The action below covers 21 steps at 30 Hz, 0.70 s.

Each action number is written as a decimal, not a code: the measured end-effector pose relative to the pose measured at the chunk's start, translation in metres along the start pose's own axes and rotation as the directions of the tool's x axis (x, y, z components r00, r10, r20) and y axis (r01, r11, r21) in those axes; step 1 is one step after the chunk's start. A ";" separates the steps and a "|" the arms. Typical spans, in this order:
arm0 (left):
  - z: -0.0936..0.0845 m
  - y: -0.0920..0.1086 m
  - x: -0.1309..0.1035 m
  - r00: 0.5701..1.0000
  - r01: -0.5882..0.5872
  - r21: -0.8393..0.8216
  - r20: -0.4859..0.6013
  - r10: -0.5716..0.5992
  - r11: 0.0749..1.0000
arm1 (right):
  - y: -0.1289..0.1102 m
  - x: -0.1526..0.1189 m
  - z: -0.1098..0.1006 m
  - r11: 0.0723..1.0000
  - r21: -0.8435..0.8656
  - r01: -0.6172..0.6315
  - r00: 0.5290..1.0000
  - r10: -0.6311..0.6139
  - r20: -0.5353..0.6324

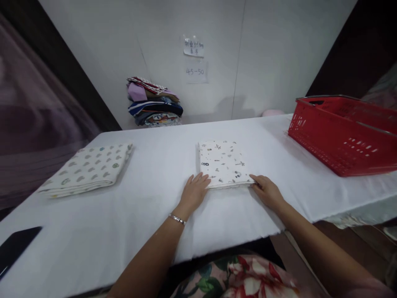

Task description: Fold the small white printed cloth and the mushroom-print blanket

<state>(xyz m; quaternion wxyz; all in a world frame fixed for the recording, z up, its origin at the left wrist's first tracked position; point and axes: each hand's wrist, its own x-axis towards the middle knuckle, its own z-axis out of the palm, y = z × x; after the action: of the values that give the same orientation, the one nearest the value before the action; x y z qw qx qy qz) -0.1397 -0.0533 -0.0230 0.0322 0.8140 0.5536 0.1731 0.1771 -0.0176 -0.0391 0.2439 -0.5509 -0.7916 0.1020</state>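
A folded white cloth with small grey and brown prints lies flat on the white-covered table in front of me. My left hand rests at its near left corner, palm down with the fingers spread. At the near right corner, my right hand pinches the cloth's edge between thumb and fingers. Another folded white cloth, printed with grey shapes, lies apart on the left side of the table.
A red plastic basket stands at the right. Stacked folded fabrics sit by the wall beyond the far edge. Two paper notes hang on the wall. A black flat object lies at the near left.
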 end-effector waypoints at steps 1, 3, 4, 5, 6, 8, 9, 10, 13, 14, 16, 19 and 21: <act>0.000 0.000 0.000 1.000 0.001 -0.012 0.003 -0.001 1.000 | -0.002 0.000 -0.002 1.000 -0.007 0.022 1.000 -0.022 -0.021; -0.002 0.001 -0.001 1.000 0.003 -0.024 0.015 -0.003 1.000 | -0.010 0.001 -0.006 0.995 -0.011 0.103 0.991 -0.104 -0.089; -0.003 0.001 -0.002 1.000 0.005 -0.027 0.019 -0.004 1.000 | -0.015 0.002 -0.007 0.987 -0.006 0.159 0.981 -0.158 -0.116; -0.004 0.001 -0.002 1.000 0.007 -0.030 0.022 -0.007 1.000 | -0.021 0.003 -0.009 0.976 -0.001 0.219 0.967 -0.217 -0.130; -0.005 0.001 -0.003 1.000 0.009 -0.036 0.023 -0.008 0.999 | -0.026 0.005 -0.009 0.962 0.003 0.274 0.954 -0.272 -0.130; -0.007 0.002 -0.004 1.000 0.007 -0.055 0.021 -0.006 0.998 | -0.033 0.010 -0.005 0.941 0.007 0.338 0.936 -0.336 -0.105; -0.007 0.002 -0.005 1.000 0.005 -0.066 0.018 -0.004 0.998 | -0.034 0.012 -0.002 0.939 0.010 0.345 0.935 -0.343 -0.085; -0.008 0.002 -0.005 1.000 0.004 -0.075 0.014 -0.003 0.997 | -0.033 0.014 0.003 0.940 0.017 0.341 0.938 -0.339 -0.072; -0.007 0.002 -0.005 1.000 0.001 -0.094 -0.010 -0.002 0.996 | -0.023 0.017 0.018 0.947 0.049 0.318 0.946 -0.314 -0.080; -0.007 0.003 -0.005 1.000 0.004 -0.098 -0.021 -0.006 0.995 | -0.020 0.017 0.022 0.946 0.058 0.318 0.946 -0.312 -0.091; -0.006 0.003 -0.005 0.999 0.011 -0.105 -0.040 -0.015 0.994 | -0.015 0.017 0.027 0.946 0.074 0.317 0.945 -0.308 -0.114; -0.006 0.005 -0.005 0.998 0.020 -0.126 -0.056 -0.027 0.992 | -0.016 0.014 0.025 0.943 0.093 0.319 0.945 -0.308 -0.114; -0.009 0.006 -0.005 0.998 0.023 -0.148 -0.055 -0.031 0.989 | -0.019 0.014 0.019 0.947 0.105 0.304 0.951 -0.295 -0.094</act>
<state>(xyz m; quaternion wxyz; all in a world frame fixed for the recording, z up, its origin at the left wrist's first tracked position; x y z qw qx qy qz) -0.1391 -0.0617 -0.0148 0.0788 0.7964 0.5511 0.2363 0.1480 -0.0101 -0.0431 0.3191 -0.4122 -0.8487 0.0893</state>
